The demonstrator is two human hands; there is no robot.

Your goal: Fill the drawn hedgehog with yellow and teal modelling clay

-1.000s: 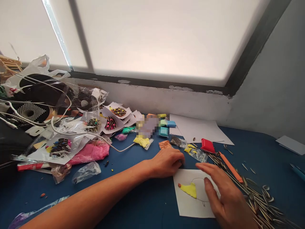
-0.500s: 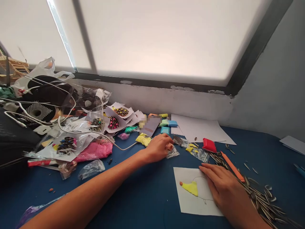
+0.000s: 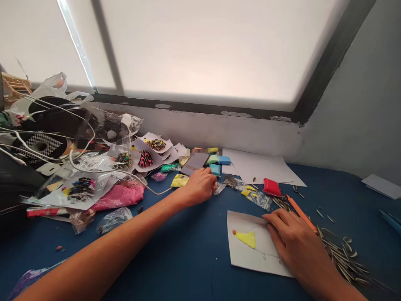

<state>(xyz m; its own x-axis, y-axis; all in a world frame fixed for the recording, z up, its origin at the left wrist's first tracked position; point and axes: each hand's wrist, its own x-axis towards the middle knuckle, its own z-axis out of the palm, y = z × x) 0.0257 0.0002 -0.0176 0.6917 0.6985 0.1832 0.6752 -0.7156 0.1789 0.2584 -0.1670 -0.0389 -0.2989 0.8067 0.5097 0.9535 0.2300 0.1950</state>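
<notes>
Head view: I'm watching the right hand (image 3: 293, 237), loosely spread over the right side of thin white paper (image 3: 242, 257); flat, wedge-shaped yellow clay (image 3: 247, 239) sits left of its fingers. The left hand (image 3: 200, 186) curls beside crinkly clear plastic (image 3: 219, 189); whether it's pinching anything, I can't tell.

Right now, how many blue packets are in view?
2: one packet at the left edge of the large white paper, the other packet nearer the left hand. More may be hidden.
</notes>
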